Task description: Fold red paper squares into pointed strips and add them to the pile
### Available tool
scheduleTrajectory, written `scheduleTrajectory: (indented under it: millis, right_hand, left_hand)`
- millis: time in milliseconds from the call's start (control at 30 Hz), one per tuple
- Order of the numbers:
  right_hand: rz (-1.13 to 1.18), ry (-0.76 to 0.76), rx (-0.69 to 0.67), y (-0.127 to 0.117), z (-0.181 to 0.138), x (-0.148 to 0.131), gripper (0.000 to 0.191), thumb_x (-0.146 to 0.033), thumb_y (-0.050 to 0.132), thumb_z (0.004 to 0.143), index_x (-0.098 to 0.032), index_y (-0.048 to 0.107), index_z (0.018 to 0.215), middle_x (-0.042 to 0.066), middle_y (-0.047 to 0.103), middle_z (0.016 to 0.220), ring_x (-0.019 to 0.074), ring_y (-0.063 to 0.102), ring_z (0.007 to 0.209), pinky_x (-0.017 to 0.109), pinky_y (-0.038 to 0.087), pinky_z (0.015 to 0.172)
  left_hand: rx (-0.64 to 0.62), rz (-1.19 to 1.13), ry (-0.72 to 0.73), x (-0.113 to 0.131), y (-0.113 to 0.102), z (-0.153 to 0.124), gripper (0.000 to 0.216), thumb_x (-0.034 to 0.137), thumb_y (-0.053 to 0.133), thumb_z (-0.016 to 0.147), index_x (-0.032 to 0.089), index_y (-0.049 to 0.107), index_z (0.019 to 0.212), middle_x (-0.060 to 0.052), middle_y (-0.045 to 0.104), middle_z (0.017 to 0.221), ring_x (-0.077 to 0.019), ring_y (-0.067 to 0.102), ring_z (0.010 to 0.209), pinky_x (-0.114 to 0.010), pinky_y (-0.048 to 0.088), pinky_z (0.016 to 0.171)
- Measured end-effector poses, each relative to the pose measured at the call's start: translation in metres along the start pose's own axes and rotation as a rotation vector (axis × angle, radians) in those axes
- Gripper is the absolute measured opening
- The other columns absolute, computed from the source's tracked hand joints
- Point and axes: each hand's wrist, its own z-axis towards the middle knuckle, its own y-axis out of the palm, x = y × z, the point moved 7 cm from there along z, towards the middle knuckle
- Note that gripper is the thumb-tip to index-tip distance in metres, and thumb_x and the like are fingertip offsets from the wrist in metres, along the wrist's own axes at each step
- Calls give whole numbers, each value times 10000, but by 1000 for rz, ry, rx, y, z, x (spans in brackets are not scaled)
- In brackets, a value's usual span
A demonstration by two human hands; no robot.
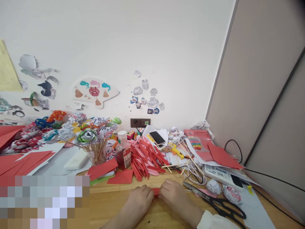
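A small piece of red paper (pixel 156 191) lies between my two hands, low over the wooden table (pixel 107 203). My left hand (pixel 141 199) has its fingers curled onto the paper's left end. On the right end, the fingers of my right hand (pixel 173 196) are closed in the same way. Much of the paper is hidden under the fingers. Just beyond my hands is a large heap of folded red and pink paper strips (pixel 145 156). Black-handled scissors (pixel 214 200) rest to the right of my right hand.
Left of the heap stand a bottle of red liquid (pixel 123 152) and paper flowers (pixel 87 136) on sticks. A phone (pixel 157 138), a yellow glue gun (pixel 176 151), beads (pixel 195 173) and crumpled paper balls (pixel 213 186) are at right. A wall rises behind. The lower left is pixelated.
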Motion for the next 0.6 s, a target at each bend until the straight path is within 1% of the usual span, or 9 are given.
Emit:
scheduleTrajectory:
  millis: [100,167,233,333,433,500,567,600]
  right_hand:
    - [-8,38,-16,-5,-5,10,201,-239,531,883,-185,609,706,23,613,686,175,521,666,284,367,566]
    - [-19,50,-37,-8,-5,11,171,-241,577,852,-176,602,695,21,616,683,174,523,672,284,371,582]
    - [-10,53,-57,-10,-4,8,121,-243,614,826,-174,607,727,18,626,711,175,528,699,282,377,603]
    - [5,51,-85,-9,-2,2,68,-226,614,823,-179,616,775,15,633,746,178,527,724,278,374,610]
    - [60,88,-108,-8,-1,1,70,-183,598,821,-175,610,752,20,628,760,181,522,740,278,377,625]
    - [153,164,-100,-8,-2,5,47,-154,594,809,-174,603,767,23,621,817,178,522,785,273,390,668]
    - [245,254,-78,-8,-3,10,62,-118,581,797,-174,595,775,23,609,853,171,518,819,264,396,706]
    - [278,293,-68,-7,-3,13,77,-102,574,791,-173,590,766,22,603,855,167,516,828,261,396,720]
  left_hand:
    - [41,-5,-8,-3,-2,-1,185,87,491,858,170,529,698,-9,608,671,-169,577,618,-257,410,538]
    - [93,-12,-16,-5,-5,-1,214,103,479,872,171,520,674,-4,598,653,-164,569,606,-254,404,533]
    - [150,-24,-12,-5,-7,-2,234,123,470,885,172,519,662,1,590,637,-157,560,588,-249,397,524]
    - [211,-41,-7,-5,-11,-1,251,152,453,899,173,520,658,4,579,620,-153,548,568,-249,388,512]
    - [264,-34,-7,-3,-21,-1,259,164,432,905,174,514,660,1,567,615,-155,529,561,-253,375,503]
    - [310,-31,27,2,-32,-3,248,163,420,906,172,513,676,-8,570,641,-158,523,585,-257,372,515]
    - [342,-37,110,11,-41,-8,224,147,405,903,169,522,713,-21,582,691,-165,528,629,-271,388,554]
    - [335,-38,163,16,-42,-11,211,133,396,900,168,532,742,-29,592,723,-169,537,660,-286,403,591]
